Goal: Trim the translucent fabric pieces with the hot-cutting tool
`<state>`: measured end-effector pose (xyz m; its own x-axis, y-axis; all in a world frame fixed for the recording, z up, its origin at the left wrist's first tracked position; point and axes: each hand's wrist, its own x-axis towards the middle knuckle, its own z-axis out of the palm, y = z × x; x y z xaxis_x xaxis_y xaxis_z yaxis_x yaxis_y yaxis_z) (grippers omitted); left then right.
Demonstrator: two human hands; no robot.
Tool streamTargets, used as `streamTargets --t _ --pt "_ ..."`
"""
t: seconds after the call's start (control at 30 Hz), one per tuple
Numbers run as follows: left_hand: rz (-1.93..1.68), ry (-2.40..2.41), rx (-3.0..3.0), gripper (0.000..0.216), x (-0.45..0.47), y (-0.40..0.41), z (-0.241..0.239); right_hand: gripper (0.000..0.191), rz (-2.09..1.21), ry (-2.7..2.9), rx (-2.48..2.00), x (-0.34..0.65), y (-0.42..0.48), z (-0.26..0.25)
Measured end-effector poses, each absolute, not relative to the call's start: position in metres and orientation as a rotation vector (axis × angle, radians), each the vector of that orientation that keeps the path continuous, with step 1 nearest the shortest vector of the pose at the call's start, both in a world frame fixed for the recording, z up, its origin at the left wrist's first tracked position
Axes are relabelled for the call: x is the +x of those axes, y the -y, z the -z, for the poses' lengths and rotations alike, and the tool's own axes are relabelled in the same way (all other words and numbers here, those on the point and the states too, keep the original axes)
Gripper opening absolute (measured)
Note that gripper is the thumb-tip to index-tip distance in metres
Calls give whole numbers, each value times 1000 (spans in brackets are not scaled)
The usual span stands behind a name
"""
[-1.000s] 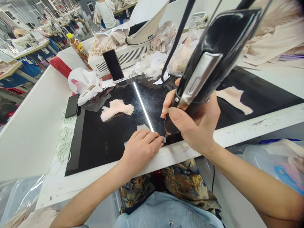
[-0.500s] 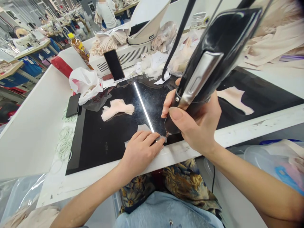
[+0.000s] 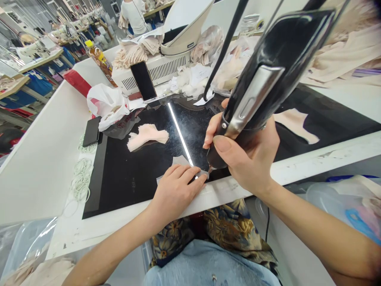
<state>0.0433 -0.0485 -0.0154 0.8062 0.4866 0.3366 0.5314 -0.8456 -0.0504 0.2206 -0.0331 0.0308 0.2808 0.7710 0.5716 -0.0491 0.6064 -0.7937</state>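
Observation:
My right hand (image 3: 247, 155) is wrapped round a black hand-held tool (image 3: 276, 63) with a silver lever, its thumb along the near side. The tool tilts, and its narrow metal tip points down at the edge of a thin greyish sheet piece (image 3: 179, 160). Lying flat on that piece, fingers stretched forward, my left hand (image 3: 178, 186) presses it to the black work surface (image 3: 119, 186). Its fingertips are close beside the tip; most of the piece is hidden under them. Whether the tip touches the piece, I cannot tell.
Beige fabric pieces lie left (image 3: 147, 137) and right (image 3: 297, 124). A propped phone (image 3: 143, 80), a white plastic bag (image 3: 107, 104), a dark flat device (image 3: 91, 132) and pale green rings (image 3: 81, 180) are on the left. A black cable (image 3: 222, 55) hangs behind the tool.
My right hand and the black tool have shifted very slightly to the right. My left hand stays in place on the sheet piece.

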Motion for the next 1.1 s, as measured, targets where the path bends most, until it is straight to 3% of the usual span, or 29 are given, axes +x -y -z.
streamTargets --t 0.77,1.1 --pt "486 821 -2872 21 41 51 16 32 -650 1077 -757 215 41 -25" --pt "570 1222 -2877 28 -15 48 8 35 -578 1154 -661 232 27 -25"
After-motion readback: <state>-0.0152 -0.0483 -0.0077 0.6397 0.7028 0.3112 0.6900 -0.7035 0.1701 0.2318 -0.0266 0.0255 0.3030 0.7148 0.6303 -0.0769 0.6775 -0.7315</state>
